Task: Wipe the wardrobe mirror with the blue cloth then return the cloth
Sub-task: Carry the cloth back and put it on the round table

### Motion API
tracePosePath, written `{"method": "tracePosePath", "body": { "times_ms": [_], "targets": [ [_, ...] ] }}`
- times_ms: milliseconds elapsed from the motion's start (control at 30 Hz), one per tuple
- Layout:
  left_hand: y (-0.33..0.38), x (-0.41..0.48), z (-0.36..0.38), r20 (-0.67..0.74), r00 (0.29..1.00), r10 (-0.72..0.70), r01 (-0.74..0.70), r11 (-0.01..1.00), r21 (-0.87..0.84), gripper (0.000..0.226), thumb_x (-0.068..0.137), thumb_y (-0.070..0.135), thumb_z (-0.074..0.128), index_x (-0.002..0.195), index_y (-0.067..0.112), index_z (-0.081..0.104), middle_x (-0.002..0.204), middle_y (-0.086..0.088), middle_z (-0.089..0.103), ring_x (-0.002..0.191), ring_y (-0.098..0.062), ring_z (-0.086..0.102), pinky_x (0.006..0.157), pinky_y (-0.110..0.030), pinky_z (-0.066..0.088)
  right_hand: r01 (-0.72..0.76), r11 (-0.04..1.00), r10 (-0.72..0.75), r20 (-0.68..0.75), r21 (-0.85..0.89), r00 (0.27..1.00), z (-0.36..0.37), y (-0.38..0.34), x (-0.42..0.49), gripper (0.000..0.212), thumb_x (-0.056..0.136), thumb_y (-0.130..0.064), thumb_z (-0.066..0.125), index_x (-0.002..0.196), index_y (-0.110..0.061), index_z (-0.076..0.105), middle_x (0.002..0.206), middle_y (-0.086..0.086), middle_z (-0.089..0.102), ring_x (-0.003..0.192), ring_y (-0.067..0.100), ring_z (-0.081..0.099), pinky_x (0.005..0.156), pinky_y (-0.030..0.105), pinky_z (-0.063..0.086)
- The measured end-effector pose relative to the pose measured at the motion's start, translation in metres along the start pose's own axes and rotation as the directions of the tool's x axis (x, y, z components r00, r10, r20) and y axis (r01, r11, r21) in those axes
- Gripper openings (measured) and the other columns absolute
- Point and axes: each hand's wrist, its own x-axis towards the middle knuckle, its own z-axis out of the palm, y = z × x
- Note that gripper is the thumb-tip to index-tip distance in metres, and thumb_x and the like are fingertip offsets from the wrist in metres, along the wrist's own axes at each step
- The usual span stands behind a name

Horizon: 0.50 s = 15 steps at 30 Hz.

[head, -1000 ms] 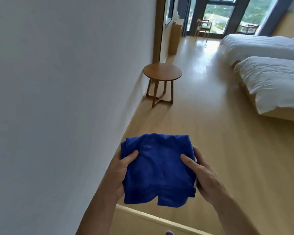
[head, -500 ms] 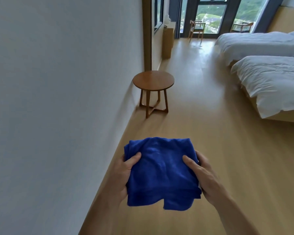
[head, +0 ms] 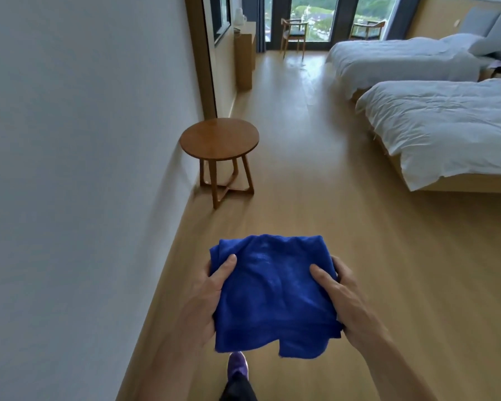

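The blue cloth [head: 272, 290] is fuzzy, matt fabric. The round table [head: 219, 138] is brown wood, smooth with a soft sheen. Under the table the floor [head: 315, 183] is pale wood, smooth and faintly glossy. Beside the table the wall [head: 70, 140] is matt.

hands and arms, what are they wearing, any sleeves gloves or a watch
The left hand and right hand are ungloved, no ring or watch showing. Both forearms are bare, no sleeve in view. Below them show a purple shoe and a dark trouser leg.
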Motion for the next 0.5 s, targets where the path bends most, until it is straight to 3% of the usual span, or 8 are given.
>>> {"method": "tracePosePath", "body": {
  "times_ms": [67, 167, 267, 500],
  "targets": [
    [0.011, 0.038, 0.002, -0.001, 1.0, -0.026, 0.026, 1.0, 0.013, 0.029, 0.097, 0.05, 0.061, 0.117, 0.032, 0.071, 0.114, -0.003, 0.078, 0.104, -0.021, 0.076, 0.087, -0.037, 0.057, 0.008, 1.0, -0.008, -0.021, -0.02, 1.0, 0.002, -0.008, 0.033, 0.012, 0.097, -0.033, 0.061, 0.107, -0.038, 0.066, 0.103, -0.006, 0.074, 0.092, 0.017, 0.073, 0.081, 0.042, 0.06],
    [0.03, 0.101, 0.002, 0.036, 0.999, -0.036, 0.036, 0.999, 0.002, 0.044, 0.096, 0.056, 0.06, 0.131, 0.031, 0.064, 0.121, -0.001, 0.076, 0.111, -0.022, 0.073, 0.102, -0.047, 0.054, 0.031, 0.999, -0.034, -0.061, -0.043, 0.998, 0.009, -0.028, 0.089, 0.012, 0.097, -0.032, 0.061, 0.106, -0.036, 0.066, 0.102, -0.008, 0.074, 0.09, 0.014, 0.073, 0.077, 0.037, 0.058],
    [0.06, 0.161, 0.003, 0.053, 0.998, -0.019, 0.019, 1.0, -0.006, 0.043, 0.098, 0.055, 0.057, 0.131, 0.029, 0.064, 0.122, -0.003, 0.075, 0.116, -0.025, 0.071, 0.109, -0.052, 0.05, 0.042, 0.998, -0.047, -0.097, -0.051, 0.994, 0.017, -0.053, 0.142, 0.012, 0.096, -0.032, 0.061, 0.106, -0.037, 0.066, 0.101, -0.009, 0.074, 0.089, 0.012, 0.072, 0.074, 0.033, 0.057],
    [0.109, 0.262, -0.003, 0.056, 0.998, -0.003, 0.004, 1.0, -0.014, 0.038, 0.098, 0.058, 0.056, 0.127, 0.036, 0.066, 0.119, 0.002, 0.077, 0.11, -0.022, 0.074, 0.102, -0.049, 0.054, 0.089, 0.993, -0.098, -0.134, -0.072, 0.986, 0.04, -0.093, 0.249, 0.035, 0.095, -0.037, 0.063, 0.126, -0.049, 0.052, 0.112, -0.015, 0.068, 0.094, 0.007, 0.071, 0.08, 0.034, 0.059]
  ]
}}
